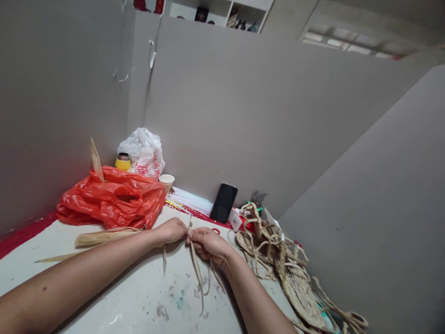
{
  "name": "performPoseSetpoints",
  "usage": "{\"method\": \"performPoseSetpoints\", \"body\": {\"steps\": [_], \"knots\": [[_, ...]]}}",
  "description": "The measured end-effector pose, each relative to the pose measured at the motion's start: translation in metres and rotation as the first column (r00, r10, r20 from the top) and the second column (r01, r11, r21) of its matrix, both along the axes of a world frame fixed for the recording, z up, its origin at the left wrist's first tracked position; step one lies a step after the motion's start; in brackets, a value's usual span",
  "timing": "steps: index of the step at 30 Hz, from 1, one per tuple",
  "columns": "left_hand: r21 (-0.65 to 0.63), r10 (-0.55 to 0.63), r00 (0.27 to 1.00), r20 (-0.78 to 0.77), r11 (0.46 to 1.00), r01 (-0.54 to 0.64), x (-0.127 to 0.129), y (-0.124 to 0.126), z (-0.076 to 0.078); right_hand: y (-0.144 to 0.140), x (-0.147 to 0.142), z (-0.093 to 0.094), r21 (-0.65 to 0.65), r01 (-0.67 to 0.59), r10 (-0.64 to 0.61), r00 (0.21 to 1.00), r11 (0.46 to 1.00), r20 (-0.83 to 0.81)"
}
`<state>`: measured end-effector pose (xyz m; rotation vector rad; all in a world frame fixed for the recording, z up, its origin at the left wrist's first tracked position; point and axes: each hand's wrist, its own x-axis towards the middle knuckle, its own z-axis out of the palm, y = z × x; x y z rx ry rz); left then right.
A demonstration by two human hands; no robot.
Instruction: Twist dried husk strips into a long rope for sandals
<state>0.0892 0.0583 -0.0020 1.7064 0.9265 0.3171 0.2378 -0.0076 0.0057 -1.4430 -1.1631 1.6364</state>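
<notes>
Nearest us, our left hand (173, 230) and right hand (208, 243) meet over the stained table (114, 301), both closed in a pinch on the dried leaf strips (198, 271), whose loose ends trail down, probably held taut for twisting. Beside the right hand lies a heap of braided cord (278, 260); behind the left, an orange bag (114, 199) holds more leaves, with a phone (224, 202) leaning on the wall.
</notes>
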Motion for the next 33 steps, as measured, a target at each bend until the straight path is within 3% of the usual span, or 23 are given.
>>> {"method": "performPoseSetpoints", "body": {"steps": [10, 17, 21, 27, 30, 31, 33], "knots": [[0.094, -0.068, 0.996, -0.056, 0.993, 0.073, -0.001, 0.005, -0.001, -0.001, -0.003, 0.001, 0.094, -0.008, -0.016, 0.966, 0.996, 0.259], [0.095, -0.021, 0.998, -0.054, 0.995, 0.026, 0.001, 0.005, -0.004, -0.005, 0.004, 0.018, 0.106, 0.009, -0.048, 0.928, 0.994, 0.371], [0.045, -0.005, 0.999, -0.035, 0.999, 0.007, 0.001, 0.005, -0.004, -0.009, -0.003, 0.023, 0.049, -0.052, 0.031, 0.934, 0.997, 0.357], [-0.099, -0.023, 0.999, 0.023, 0.995, 0.025, 0.000, 0.003, 0.002, -0.016, -0.028, 0.014, -0.009, -0.159, 0.151, 0.914, 0.987, 0.377], [-0.148, -0.026, 0.997, 0.071, 0.988, 0.036, -0.001, 0.002, 0.005, -0.021, -0.025, 0.022, -0.046, -0.234, 0.234, 0.896, 0.971, 0.378], [-0.164, -0.029, 0.995, 0.090, 0.985, 0.044, -0.002, 0.003, 0.005, -0.022, -0.021, 0.026, -0.059, -0.240, 0.244, 0.894, 0.969, 0.376], [-0.201, -0.042, 0.990, 0.132, 0.977, 0.068, -0.003, 0.003, 0.007, -0.020, -0.011, 0.035, -0.020, -0.151, 0.146, 0.908, 0.988, 0.392]]}}
